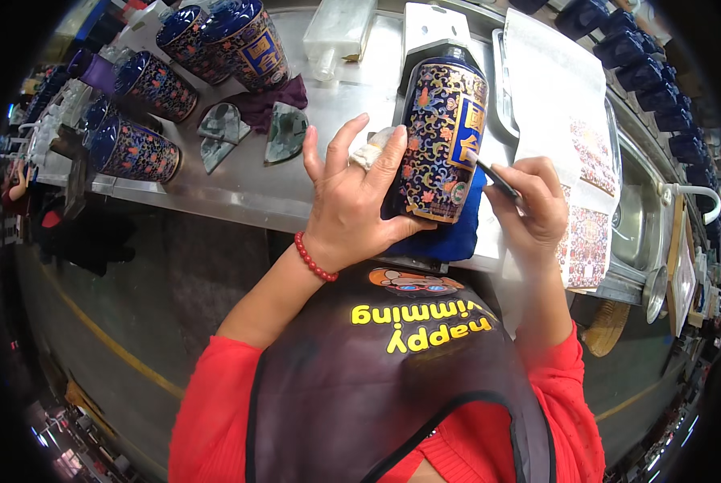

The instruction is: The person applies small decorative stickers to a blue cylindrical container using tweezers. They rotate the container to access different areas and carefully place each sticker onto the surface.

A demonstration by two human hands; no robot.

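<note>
A dark blue bottle (439, 145) with a multicoloured floral pattern and a blue-and-gold label lies tilted on the bench, its neck pointing away from me. My left hand (354, 189) grips its left side, index finger along the body and thumb at the base. A crumpled white cloth (370, 150) shows by the fingers of that hand, next to the bottle. Pinched in my right hand (532, 201) is a thin dark pen-like tool (499, 182), whose tip meets the bottle's right side near the label. Blue cloth (466, 229) lies under the bottle.
Several matching bottles (155, 87) stand at the left, near a purple cloth (276, 103) and dark green curved pieces (286, 133). Patterned sheets (590, 233) lie on white paper at right, beside a metal sink (638, 217). A clear block-shaped container (338, 36) sits farther back.
</note>
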